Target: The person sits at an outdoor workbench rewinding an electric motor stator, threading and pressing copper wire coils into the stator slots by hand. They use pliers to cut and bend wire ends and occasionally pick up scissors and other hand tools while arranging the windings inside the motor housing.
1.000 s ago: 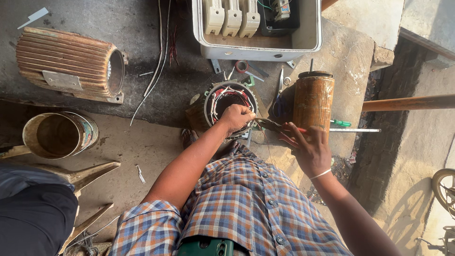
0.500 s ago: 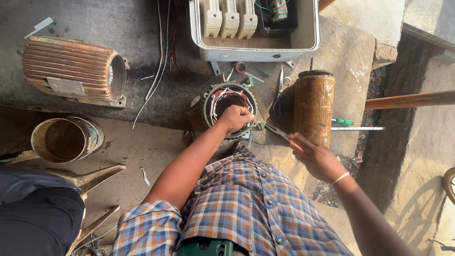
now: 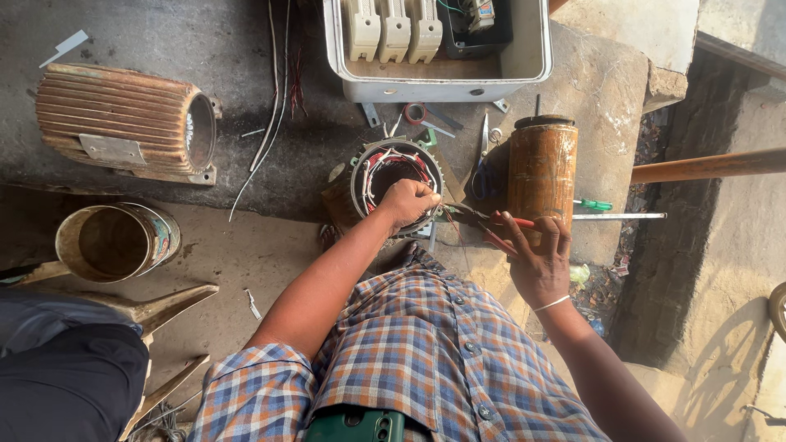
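Observation:
My left hand [image 3: 409, 201] rests closed on the rim of a round motor stator [image 3: 385, 168] with red and white windings, which stands on the concrete floor. My right hand [image 3: 539, 258] grips red-handled pliers [image 3: 491, 223], whose jaws point left toward the stator's edge. Just beyond that hand lies a brown rusty cylinder [image 3: 540, 168]. My checked shirt fills the lower middle of the view.
An open grey switch box [image 3: 524, 61] sits at the top. A ribbed motor housing [image 3: 123, 123] lies at left, a metal bucket [image 3: 115, 241] below it. Scissors [image 3: 483, 155], a green screwdriver [image 3: 596, 205], a rod [image 3: 622, 216] and loose wires [image 3: 270, 123] lie around. Another person's dark trousers [image 3: 57, 376] are bottom left.
My right hand has swung back up toward the stator with the pliers after dipping lower right. My left hand has stayed on the stator rim.

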The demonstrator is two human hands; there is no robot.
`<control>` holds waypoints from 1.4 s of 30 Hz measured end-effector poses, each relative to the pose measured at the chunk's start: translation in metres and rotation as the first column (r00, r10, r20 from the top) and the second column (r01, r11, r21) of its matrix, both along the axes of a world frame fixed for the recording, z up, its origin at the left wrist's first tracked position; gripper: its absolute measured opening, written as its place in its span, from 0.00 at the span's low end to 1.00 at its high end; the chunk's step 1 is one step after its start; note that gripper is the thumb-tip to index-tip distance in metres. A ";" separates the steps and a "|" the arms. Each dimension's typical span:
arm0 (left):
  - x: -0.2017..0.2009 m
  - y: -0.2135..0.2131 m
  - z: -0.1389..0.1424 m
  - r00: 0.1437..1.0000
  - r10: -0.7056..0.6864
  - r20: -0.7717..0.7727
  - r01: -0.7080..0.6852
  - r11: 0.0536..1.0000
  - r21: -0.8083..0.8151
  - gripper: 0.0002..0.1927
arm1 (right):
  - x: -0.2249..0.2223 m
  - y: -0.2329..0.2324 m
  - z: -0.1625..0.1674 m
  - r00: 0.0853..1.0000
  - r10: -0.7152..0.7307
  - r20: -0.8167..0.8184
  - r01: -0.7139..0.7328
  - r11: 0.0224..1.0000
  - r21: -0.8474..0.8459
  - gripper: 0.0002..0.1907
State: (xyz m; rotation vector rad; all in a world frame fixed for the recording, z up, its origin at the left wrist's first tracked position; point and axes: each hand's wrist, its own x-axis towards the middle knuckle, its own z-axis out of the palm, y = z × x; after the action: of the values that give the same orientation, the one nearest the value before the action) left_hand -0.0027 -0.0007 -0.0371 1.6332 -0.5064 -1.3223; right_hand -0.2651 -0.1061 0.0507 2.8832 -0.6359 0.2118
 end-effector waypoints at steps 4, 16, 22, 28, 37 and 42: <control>0.000 0.000 0.001 1.000 0.004 0.018 -0.004 1.000 -0.005 0.12 | 0.004 -0.003 0.003 0.999 -0.031 -0.025 0.031 0.999 0.010 0.36; -0.002 -0.001 0.002 0.998 0.000 0.064 0.003 0.999 -0.043 0.12 | 0.016 -0.068 0.012 0.751 0.036 -0.660 0.661 -0.053 0.749 0.29; -0.001 0.003 -0.006 0.990 -0.014 0.142 0.022 0.998 -0.057 0.12 | 0.008 -0.075 0.014 0.781 0.141 -0.608 0.623 -0.236 0.745 0.34; 0.006 0.024 -0.002 0.896 0.042 0.442 0.009 0.994 -0.113 0.13 | -0.049 -0.064 0.029 0.843 -0.049 -0.536 0.481 -0.377 0.792 0.37; -0.006 0.009 0.044 0.450 -0.484 0.750 0.455 0.847 0.274 0.17 | -0.077 -0.043 -0.007 0.879 -0.323 -0.350 0.134 -0.538 0.832 0.35; 0.014 0.019 0.036 0.612 -0.228 0.757 0.372 0.928 -0.022 0.10 | -0.025 -0.024 -0.014 0.896 -0.317 -0.312 0.119 -0.505 0.855 0.34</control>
State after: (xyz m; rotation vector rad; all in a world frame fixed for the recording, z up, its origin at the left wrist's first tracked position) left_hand 0.0108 0.0185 -0.0014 1.9570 -1.4190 -0.7193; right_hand -0.2897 -0.1304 0.0364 3.8291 -2.9248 -0.8144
